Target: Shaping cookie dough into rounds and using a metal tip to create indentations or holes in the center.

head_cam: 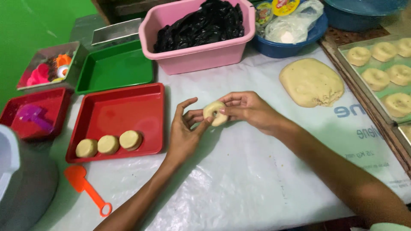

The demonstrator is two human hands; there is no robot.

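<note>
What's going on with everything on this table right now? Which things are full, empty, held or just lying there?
Dough ring: held between both hands, hole in its middle.
Left hand: fingers on the ring.
Right hand: gripping the ring.
Big dough lump: lying flattened on the plastic sheet.
Red tray: holds three dough discs in a row.
Green tray: empty.
Pink tub: full of black plastic.
Baking tray: lined with shaped rings.
Orange scoop: lying loose.

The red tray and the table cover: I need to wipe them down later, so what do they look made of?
The red tray looks like smooth moulded plastic: uniform colour, rounded rim, soft sheen. The table cover seems a thin whitish plastic sheet, wrinkled and glossy. Both hands hold a dough ring above it.
</note>
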